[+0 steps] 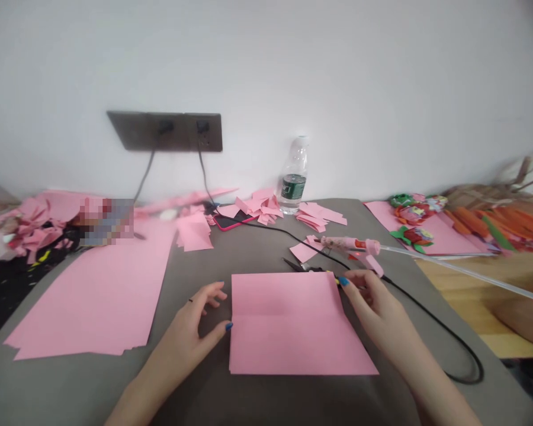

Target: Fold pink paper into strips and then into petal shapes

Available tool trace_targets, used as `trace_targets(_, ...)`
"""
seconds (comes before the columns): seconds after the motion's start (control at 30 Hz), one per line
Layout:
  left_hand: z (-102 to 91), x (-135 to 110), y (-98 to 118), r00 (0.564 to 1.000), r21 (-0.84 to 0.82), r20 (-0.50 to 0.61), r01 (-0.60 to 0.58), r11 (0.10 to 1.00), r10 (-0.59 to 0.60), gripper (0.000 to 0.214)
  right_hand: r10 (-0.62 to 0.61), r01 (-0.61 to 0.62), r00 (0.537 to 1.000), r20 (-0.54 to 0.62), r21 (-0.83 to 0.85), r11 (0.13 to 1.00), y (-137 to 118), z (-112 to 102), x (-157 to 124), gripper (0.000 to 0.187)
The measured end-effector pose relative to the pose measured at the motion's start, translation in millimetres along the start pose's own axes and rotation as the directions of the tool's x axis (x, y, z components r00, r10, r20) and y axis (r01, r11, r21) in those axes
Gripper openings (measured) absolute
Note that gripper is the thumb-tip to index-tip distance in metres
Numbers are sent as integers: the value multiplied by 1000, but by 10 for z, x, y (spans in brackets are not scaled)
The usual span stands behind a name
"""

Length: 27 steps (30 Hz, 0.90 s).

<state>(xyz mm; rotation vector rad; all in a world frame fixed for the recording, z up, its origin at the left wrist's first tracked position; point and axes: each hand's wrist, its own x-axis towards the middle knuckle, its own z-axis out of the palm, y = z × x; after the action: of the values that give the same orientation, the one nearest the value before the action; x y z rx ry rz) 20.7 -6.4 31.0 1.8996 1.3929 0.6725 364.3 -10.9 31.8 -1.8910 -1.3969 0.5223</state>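
Observation:
A pink paper sheet [293,325] with a crease across its middle lies flat on the grey table [231,254] in front of me. My left hand [199,322] rests at the sheet's left edge, its thumb tip touching the paper and its fingers loosely curled, holding nothing. My right hand [373,307] sits at the sheet's upper right corner, a fingertip on that corner and the other fingers bent. Just beyond that hand lie black scissors [299,266] and a pink glue gun [353,245] with a clear glue stick [462,273] reaching right.
A stack of pink sheets [98,290] lies at the left. Pink scraps [260,207], a phone [231,221] and a water bottle [294,177] stand near the wall. A black cord [430,319] loops at the right. Paper flowers [415,222] and orange craft pieces [493,222] sit far right.

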Motion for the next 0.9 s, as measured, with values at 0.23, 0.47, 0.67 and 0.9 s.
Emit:
trace_targets(0.23, 125, 33, 47, 999, -71, 38, 19, 997, -16, 47, 0, -15, 978, 208, 70, 997, 43, -65, -266, 36)
trace_targets(0.47, 219, 25, 22, 998, -256, -36, 47, 966, -58, 45, 150, -241, 948, 279, 330, 913, -113, -101, -221, 49)
trace_targets(0.67, 282, -42, 76, 988, -371, -150, -13, 929, -46, 52, 182, -296, 936, 302, 395, 870, -139, -34, -219, 53)
trace_targets(0.9, 197, -47, 106, 946, -439, -295, -10, 899, -134, 56, 161, -413, 854, 494, 457, 788, -198, 63, -244, 56)
